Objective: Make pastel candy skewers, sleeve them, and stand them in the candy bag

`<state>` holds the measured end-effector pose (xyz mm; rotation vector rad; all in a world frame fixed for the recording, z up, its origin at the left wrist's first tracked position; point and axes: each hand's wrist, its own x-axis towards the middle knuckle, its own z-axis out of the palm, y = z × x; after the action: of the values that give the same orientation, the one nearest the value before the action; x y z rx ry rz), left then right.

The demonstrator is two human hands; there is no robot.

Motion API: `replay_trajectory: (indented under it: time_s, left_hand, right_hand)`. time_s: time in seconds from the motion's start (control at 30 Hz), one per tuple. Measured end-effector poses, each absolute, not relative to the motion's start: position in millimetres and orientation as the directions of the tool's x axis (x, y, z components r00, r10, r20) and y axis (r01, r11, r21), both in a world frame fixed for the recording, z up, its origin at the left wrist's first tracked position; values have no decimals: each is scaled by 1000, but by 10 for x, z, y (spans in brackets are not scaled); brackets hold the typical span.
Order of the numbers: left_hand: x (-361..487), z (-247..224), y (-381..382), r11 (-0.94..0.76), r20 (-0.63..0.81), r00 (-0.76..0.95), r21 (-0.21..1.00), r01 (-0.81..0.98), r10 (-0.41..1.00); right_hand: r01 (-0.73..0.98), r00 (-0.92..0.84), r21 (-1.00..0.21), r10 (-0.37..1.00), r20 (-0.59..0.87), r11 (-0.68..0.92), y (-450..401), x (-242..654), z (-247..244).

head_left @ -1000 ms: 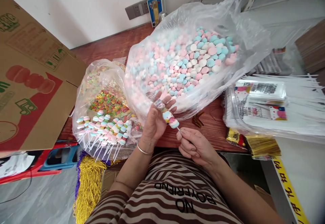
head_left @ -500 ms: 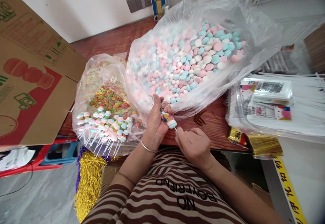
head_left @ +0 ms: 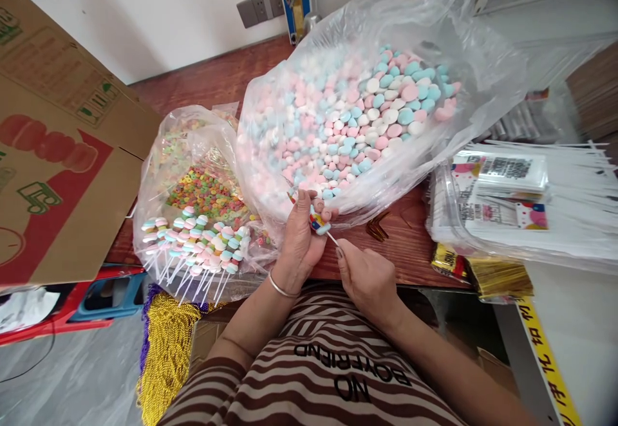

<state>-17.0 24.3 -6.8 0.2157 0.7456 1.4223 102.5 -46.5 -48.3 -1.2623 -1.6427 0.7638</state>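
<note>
My left hand (head_left: 295, 246) is closed round a small marshmallow candy skewer (head_left: 318, 225), partly covered by a brightly printed wrapper. From the candy's lower end a thin white stick (head_left: 333, 239) runs down to the right. My right hand (head_left: 369, 284) pinches that stick between thumb and forefinger, the other fingers curled in. Just beyond my hands lies a big clear plastic bag (head_left: 463, 130) of pink, white and blue marshmallows (head_left: 386, 117). To the left, several marshmallow skewers (head_left: 197, 239) with white sticks rest on a bag of colourful ring candies (head_left: 203, 188).
At right, a clear plastic tray (head_left: 437, 220) holds white sticks and printed packets (head_left: 512, 175). Gold twist ties (head_left: 502, 277) lie at the table edge, with a few loose ones (head_left: 377, 226) nearer. A cardboard box (head_left: 62, 136) stands left; a blue device (head_left: 298, 8) is by the wall.
The candy sits deeper inside my left hand, and more of the white stick shows between my two hands. The camera view has shifted slightly.
</note>
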Motion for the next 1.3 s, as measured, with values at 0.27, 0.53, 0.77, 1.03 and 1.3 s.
replay_trajectory:
  time_s: [0.27,0.53,0.77,1.03,1.3]
  left_hand:
    - [-200,-55,208,223,-291,94,450,-865,952]
    - [-183,-30,193,217,-360,23,507,-834,933]
    - [-346,-76,252,131,-246,-65,702,-700,967]
    - [-313,-150,259,109,-315,-165,696,-709,935]
    - [-318,-165,213,271,-270,121,636,-723,955]
  right_hand:
    - [-622,-459,-581,845,-274,-525,-409,991,-294]
    - [-231,-159,-958,978,-133,-168,-380,1003,-409]
    - [-81,-214,-988,971,-109,-129,-390,1162,-424]
    - [281,-133,-924,964,230,260,-458,1196,-446]
    - [-622,-524,-558,822,-223,-549,-538,1153,-270]
